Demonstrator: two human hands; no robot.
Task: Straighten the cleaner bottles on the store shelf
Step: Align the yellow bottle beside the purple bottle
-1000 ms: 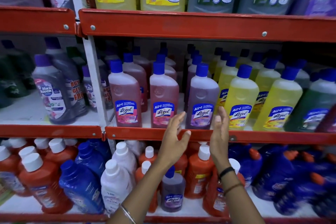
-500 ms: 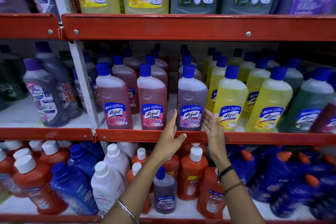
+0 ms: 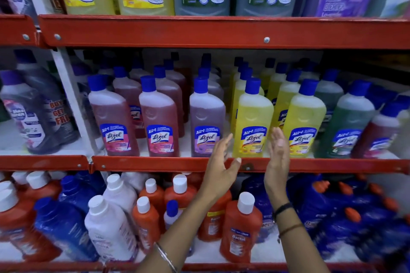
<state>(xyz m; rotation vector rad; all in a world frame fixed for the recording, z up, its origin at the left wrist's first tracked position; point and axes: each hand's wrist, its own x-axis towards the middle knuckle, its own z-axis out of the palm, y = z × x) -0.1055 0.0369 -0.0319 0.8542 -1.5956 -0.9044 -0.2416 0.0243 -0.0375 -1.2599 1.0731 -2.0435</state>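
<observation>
Head view, looking at red metal store shelves. Middle shelf carries rows of blue-capped Lizol bottles, front row left to right: two pink bottles, a purple bottle, two yellow bottles, a green bottle, then a reddish one at the far right, blurred. All front-row bottles stand upright, labels facing out, at the shelf's front lip.

Left hand raised in front of the shelf edge, open, fingers spread, palm turned right; fingertips near the purple bottle's lower right corner and the first yellow bottle's left side. Holds nothing; cannot tell if it touches either bottle. Right hand also open, fingers straight and together, palm facing left, just beside the right lower edge of the first yellow bottle, in the gap between the two yellow ones. Holds nothing; contact unclear. The first yellow bottle sits between the two hands. Black band and thin brown band on the right wrist, metal bangle on the left forearm.

Upper shelf: large yellow, grey-green and purple cleaner bottles, tops cut off. Lower shelf: orange bottles with white caps, white bottles, blue bottles, packed less evenly, some tilted. Left bay of the middle shelf holds dark grey bottles with purple caps.
</observation>
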